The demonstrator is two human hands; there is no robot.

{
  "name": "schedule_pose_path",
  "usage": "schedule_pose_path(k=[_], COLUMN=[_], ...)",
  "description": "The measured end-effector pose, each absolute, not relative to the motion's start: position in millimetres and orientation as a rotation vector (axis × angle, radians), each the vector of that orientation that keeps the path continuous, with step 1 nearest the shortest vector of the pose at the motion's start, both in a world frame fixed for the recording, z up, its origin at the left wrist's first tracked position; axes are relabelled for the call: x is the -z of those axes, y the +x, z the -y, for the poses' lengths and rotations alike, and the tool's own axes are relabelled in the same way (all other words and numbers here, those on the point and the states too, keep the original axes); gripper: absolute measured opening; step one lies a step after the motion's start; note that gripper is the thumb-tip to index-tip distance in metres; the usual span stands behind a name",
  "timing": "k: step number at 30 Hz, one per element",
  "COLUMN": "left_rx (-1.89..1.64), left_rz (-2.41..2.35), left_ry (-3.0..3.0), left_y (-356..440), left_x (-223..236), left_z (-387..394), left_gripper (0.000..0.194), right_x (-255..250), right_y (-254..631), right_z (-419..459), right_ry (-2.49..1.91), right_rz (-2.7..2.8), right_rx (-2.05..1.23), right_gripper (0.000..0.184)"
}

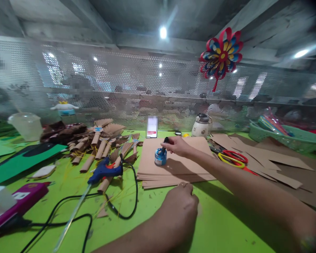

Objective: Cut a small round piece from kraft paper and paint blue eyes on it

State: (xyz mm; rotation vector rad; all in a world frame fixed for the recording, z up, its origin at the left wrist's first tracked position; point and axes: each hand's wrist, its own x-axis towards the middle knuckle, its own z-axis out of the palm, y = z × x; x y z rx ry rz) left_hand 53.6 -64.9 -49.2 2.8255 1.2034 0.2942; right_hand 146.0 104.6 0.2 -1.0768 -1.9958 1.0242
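While the R hand [177, 146] pinches the black cap [166, 141] at the blue jar [160, 157] on the paper stack [147, 153], jar's prob light but stiff, maybe slick w/ drips; grab its sides. Cap's lower end is hidden. L hand [181, 203] is curled, can't tell if it's empty tbh.

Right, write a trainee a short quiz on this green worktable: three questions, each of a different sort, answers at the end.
1. Multiple choice. What grips the black handle above the blue jar?
A) the left hand
B) the right hand
C) both hands

2. True or false. The blue jar stands on the stack of brown paper.

3. Fill in the blank. The scissor handles beside the brown paper are red and ____.

Key: 1 B; 2 true; 3 yellow.
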Motion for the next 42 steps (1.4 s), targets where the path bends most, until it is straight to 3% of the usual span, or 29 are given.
schedule_pose_path(k=[9,17,23,31,37,42], left_rx=[-0.178,-0.163,-0.028,-0.025,-0.211,-0.542], left_rz=[-1.120,-1.071,-0.802,-1.048,-1.041,-1.056], left_ry=[3.005,3.156,3.310,3.285,3.352,3.400], left_y=[54.4,51.2,62.5,75.7,68.6,68.7], left_x=[44.2,30.2,31.2,39.0,51.5,64.5], left_z=[69.6,79.1,99.1,129.5,128.2,124.5], left_gripper=[0.017,0.008,0.006,0.058,0.060,0.050], right_x=[-23.1,-38.1,-22.3,7.8,24.2,35.6], right_y=[172.1,234.6,280.9,284.6,282.2,280.9], right_z=[-95.4,-40.4,-2.4,3.0,8.3,17.5], right_ry=[-0.931,-0.708,-0.761,-0.834,-0.882,-0.932], right_rz=[1.798,1.383,1.169,1.061,1.080,1.082], right_rx=[-0.998,-1.153,-1.327,-1.468,-1.576,-1.619], right_gripper=[0.021,0.040,0.028,0.023,0.016,0.013])
